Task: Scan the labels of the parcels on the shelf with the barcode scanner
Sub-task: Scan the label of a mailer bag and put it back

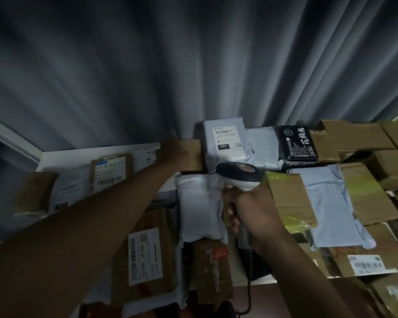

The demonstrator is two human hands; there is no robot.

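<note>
Parcels crowd the shelf (83,154) from the near edge to the curtain (147,65) behind. Nearest, low in view, lie a brown box with a long white label (145,255), a smaller taped box (213,267) beside it, and at the right a carton with a barcode label (367,265). A dark cable (248,283) drops between them from the scanner.

Just above these, the right hand (251,210) is wrapped round the scanner's grip, fingers curled on the handle, with a white mailer (200,207) just to its left. The scanner (239,176) has its dark head raised and aimed up and away, toward the grey mailer (225,143) marked 231, whose label faces the camera. Whether a beam is on it I cannot tell.

Further back, the left hand (172,152) reaches along the top row and rests on a flat brown box (191,154), which touches the grey mailer's left edge; its fingers seem to lie over the box's far side, though blur hides how tightly. To the right sit a black packet (299,143) and more cartons (354,136); to the left, a box with a blue-and-white label (110,171).

As for progress, nothing marks any parcel as scanned, so the count done is unknown. The grey mailer looks to be the one in hand, and many labels, some turned away, probably remain.
</note>
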